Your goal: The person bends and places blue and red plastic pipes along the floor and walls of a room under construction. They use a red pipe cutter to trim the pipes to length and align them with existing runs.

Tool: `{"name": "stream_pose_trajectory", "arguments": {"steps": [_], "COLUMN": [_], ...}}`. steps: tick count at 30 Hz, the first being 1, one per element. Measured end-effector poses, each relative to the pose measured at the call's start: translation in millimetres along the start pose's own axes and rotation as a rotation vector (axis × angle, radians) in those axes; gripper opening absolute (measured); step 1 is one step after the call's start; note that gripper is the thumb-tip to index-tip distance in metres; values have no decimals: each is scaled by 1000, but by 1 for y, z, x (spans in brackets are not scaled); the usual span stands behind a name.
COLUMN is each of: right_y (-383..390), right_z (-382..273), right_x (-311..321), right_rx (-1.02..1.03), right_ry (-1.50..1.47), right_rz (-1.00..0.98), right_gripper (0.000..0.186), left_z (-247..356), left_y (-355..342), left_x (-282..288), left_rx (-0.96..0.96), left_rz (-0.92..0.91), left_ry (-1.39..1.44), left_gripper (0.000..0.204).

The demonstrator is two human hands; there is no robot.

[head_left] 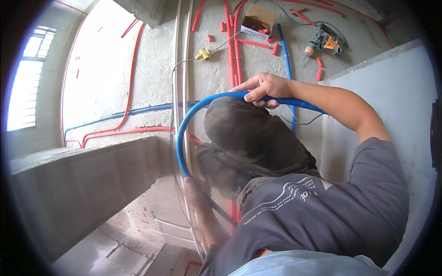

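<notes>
The bare left hand (pixel 194 192) at 7 o'clock and bare right hand (pixel 268 89) at 1 o'clock are grasping, fingers curled, 1 slender blue plastic pipe (pixel 180 138) that is arching between them through 9 o'clock.

left hand (pixel 195 193): low, gripping | right hand (pixel 266 89): higher, gripping (elbow (pixel 371 120) bent)

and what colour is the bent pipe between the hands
Plain blue; the bent pipe shows best in the head view.
</notes>
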State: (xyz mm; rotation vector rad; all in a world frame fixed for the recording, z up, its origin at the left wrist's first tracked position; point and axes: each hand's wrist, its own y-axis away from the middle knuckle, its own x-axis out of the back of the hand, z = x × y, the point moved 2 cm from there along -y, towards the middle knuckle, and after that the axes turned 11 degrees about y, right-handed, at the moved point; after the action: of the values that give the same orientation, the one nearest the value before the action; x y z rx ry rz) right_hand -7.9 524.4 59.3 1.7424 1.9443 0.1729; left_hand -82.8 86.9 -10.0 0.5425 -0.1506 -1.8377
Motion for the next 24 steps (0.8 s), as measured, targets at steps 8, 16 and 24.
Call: {"name": "stream_pose_trajectory", "arguments": {"steps": [8,16,24], "right_y": [7,9,15], "right_z": [10,14,12], "right_x": [-3,-4,6], "right_rx": [42,44,18], "right_ry": [-28,-43,23], "right_rz": [75,89,20], "right_gripper": [48,51,55], "left_z": [4,5,23], "left_y": [24,33,7], "left_x": [-31,-36,-39], "left_rx": [67,46,22], "left_rz": [38,41,15], "left_ry": [36,28,-151], "left_gripper": [43,42,45]}}
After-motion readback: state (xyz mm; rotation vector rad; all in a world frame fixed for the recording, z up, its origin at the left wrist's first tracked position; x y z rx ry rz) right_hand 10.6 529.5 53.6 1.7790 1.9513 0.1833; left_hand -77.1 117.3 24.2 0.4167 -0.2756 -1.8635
